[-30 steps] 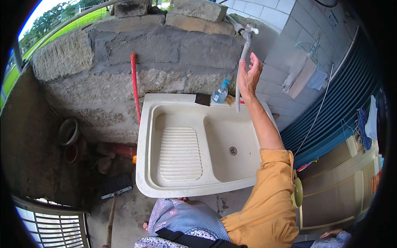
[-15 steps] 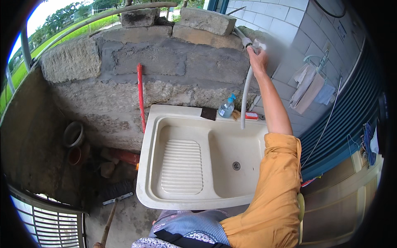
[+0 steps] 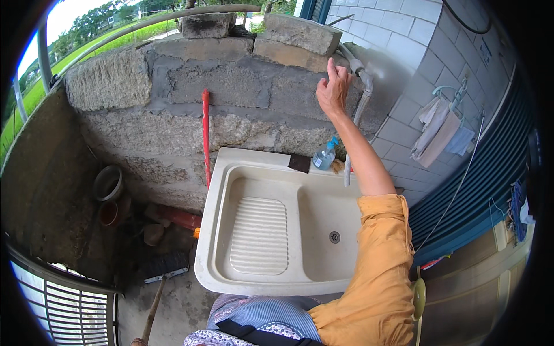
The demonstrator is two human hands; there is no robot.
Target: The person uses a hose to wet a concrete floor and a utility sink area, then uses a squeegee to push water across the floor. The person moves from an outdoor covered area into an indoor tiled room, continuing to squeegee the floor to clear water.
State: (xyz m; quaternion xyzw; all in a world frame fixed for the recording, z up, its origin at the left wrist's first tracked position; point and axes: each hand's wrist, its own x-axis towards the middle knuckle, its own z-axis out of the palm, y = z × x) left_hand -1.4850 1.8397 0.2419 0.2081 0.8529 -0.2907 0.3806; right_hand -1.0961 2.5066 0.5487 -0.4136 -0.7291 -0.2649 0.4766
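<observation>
Faucet hose (image 3: 362, 111) overhangs the washboard sink (image 3: 251, 286), presumably guiding discharge. Right hand (image 3: 334, 92), fingers loosely extended, apparently empty, hovers behind it.

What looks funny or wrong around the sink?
The two blocks on top of the wall look askew: they sit unevenly, with a gap between them. The hose dangling from the tap might look funny too. I see no spill.

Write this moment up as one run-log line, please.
Right hand: raised beside tap, nothing visibly held | Hose: hanging from tap toward sink | Pump bottle: on sink's back edge
</observation>
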